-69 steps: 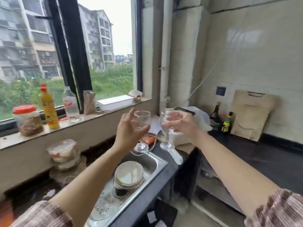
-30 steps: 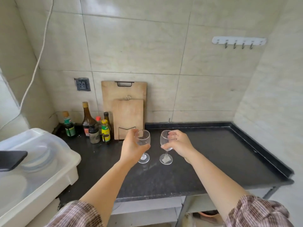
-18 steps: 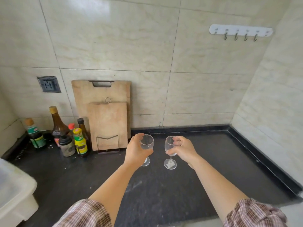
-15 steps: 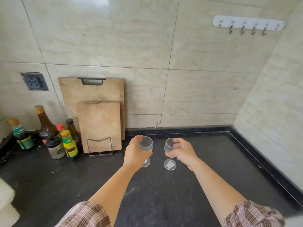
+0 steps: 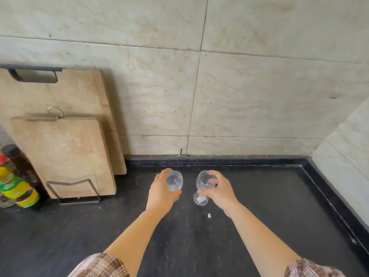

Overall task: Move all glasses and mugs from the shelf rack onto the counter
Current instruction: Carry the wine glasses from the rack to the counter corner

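At the near edge, two checked sleeves [image 5: 99,265] are being seen, with bare forearms being stretched out over the dark speckled surface [image 5: 259,226]. A small white crumb [image 5: 209,215] is being shown lying on the surface just near of the hands. The left wine glass [image 5: 175,181] is being gripped around its bowl by the left hand [image 5: 161,194], whose fingers are being curled about it; its stem and foot are being hidden by the hand. The right wine glass [image 5: 202,185] is being held at the bowl by the right hand [image 5: 219,193], with fingertips being laid over the rim and the thumb being pressed lower down. The two glasses are being kept upright and just beside each other over the far middle of the surface; whether the right glass's foot is touching the surface cannot be told. Farther left, a wire stand [image 5: 73,191] is being used to prop a small cutting board [image 5: 63,156], behind which a larger cutting board [image 5: 83,92] is being leaned against the tiled wall [image 5: 239,96]. Sauce bottles [image 5: 18,188] are being grouped at the far left edge.
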{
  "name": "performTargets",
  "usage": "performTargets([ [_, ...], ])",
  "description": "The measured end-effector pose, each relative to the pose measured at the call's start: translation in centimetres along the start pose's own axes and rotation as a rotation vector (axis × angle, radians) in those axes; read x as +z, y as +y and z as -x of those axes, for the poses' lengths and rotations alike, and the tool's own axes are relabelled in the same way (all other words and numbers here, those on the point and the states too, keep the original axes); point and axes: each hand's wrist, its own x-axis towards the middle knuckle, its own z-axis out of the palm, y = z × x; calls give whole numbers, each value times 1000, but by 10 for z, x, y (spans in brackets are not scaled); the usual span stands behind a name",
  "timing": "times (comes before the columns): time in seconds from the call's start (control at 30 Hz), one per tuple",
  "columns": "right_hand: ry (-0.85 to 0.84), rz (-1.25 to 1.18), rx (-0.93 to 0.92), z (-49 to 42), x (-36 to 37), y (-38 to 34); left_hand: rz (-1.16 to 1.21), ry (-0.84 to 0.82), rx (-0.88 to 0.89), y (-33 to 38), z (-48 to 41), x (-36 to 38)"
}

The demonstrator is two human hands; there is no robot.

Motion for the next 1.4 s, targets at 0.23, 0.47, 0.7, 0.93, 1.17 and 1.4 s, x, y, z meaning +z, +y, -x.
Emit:
performTargets([
  [0.23, -43, -17, -4, -52, 3, 8, -3, -11, -20, -8, -42, 18],
  [0.47, -55, -41, -6, -85, 12, 11, 38, -34, -29, -15, -71, 23],
  [0.7, -66, -54, -15, -100, 22, 7, 56, -58, -13, -16, -89, 24],
  [0.93, -55, 33, -14, -99, 20, 3, 42, -58, -17, -19, -89, 25],
  [1.17, 60, 302, -183, -81, 16, -13, 25, -7, -30, -16, -67, 0],
  [1.4, 37, 532, -458, -11, 50, -49, -95, 67, -41, -22, 11, -71],
])
